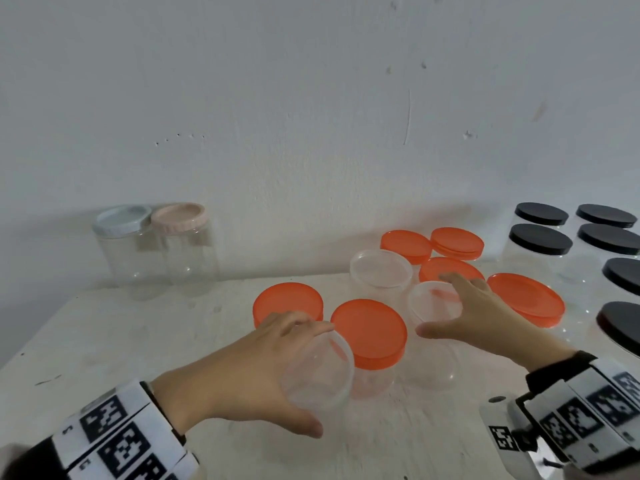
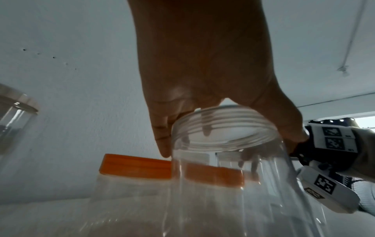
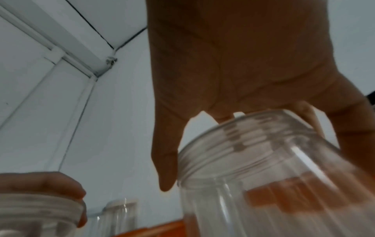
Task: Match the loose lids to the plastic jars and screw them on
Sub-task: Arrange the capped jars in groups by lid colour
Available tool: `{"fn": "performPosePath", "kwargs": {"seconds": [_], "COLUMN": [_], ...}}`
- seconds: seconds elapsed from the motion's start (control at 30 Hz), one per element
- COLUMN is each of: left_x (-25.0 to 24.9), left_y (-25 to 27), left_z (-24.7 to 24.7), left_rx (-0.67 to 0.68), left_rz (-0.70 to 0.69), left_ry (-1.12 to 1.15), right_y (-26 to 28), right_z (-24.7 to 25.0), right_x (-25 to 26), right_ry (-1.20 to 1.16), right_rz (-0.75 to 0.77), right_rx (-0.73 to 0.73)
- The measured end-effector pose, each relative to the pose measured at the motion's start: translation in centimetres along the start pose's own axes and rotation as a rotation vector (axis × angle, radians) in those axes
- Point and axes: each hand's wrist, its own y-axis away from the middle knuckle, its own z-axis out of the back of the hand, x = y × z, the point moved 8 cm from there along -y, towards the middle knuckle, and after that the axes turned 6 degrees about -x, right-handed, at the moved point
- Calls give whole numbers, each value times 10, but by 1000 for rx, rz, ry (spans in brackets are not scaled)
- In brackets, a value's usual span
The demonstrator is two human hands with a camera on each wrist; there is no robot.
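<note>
White table [image 1: 138, 341] against a white wall [image 1: 311, 98], crowded with clear plastic jars. Far right, a cluster of black-lidded jars [image 1: 540, 239]. Back left, two tall jars side by side, one with a pale blue lid [image 1: 121, 220], one with a pink lid [image 1: 180, 216]. Mid-table, two orange-lidded jars [image 1: 369, 332] near the front, with loose orange lids [image 1: 526, 297] lying behind and to the right, and one open jar [image 1: 381, 268] among them. Left hand [image 1: 249, 368] curled over the threaded mouth of an uncapped jar [image 1: 317, 372], fingers on the far rim, thumb on the near side, gripping it. Right hand [image 1: 481, 313] spread over the mouth of a second uncapped jar [image 1: 434, 303], fingertips and thumb wrapped round its rim; from the right wrist view, the jar looks tilted. Marker-printed bands [image 1: 114, 434] on both wrists.
</note>
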Motion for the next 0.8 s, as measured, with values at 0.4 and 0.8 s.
{"fn": "performPosePath", "kwargs": {"seconds": [0.4,0.8], "left_x": [7,114], "left_y": [2,-60], "left_z": [121,166], "left_rx": [-345,-654], "left_rz": [34,335], "left_ry": [212,48], "right_y": [35,-80], "right_z": [109,59], "right_x": [68,208], "right_ry": [-160,-278], "right_rz": [255,309], "right_rx": [-216,-131]}}
